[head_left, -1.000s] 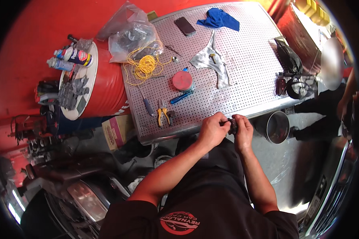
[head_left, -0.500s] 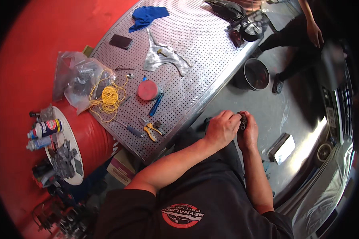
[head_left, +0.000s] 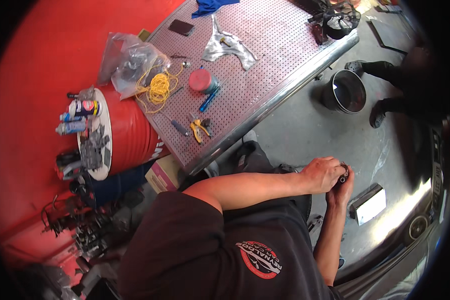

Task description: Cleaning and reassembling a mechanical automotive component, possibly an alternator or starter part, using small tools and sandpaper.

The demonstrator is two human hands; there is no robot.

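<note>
Both my hands meet over the floor, to the right of the perforated metal table (head_left: 270, 30). They hold a small dark metal part (head_left: 343, 178) with round holes, whose exact kind I cannot make out. My right hand (head_left: 341, 191) cups it from below and the right side. From the left, my left hand (head_left: 321, 174) reaches across with bent fingers closed on the part. Much of it is hidden by the fingers. Nearest on the table are yellow-handled pliers (head_left: 199, 131), a screwdriver (head_left: 179, 127) and a blue-handled tool (head_left: 209, 100) beside a red-lidded jar (head_left: 201, 80).
Yellow cord (head_left: 160, 89) and a clear plastic bag (head_left: 135, 65) lie at the table's left. A red drum (head_left: 135, 135) carries spray cans (head_left: 85, 108). A black bucket (head_left: 346, 92) stands on the floor near another person's legs (head_left: 400, 102). A box (head_left: 369, 206) lies at right.
My view has swung, so the table sits higher and further left. Both hands have shifted right and slightly down in the picture, still holding the dark part.
</note>
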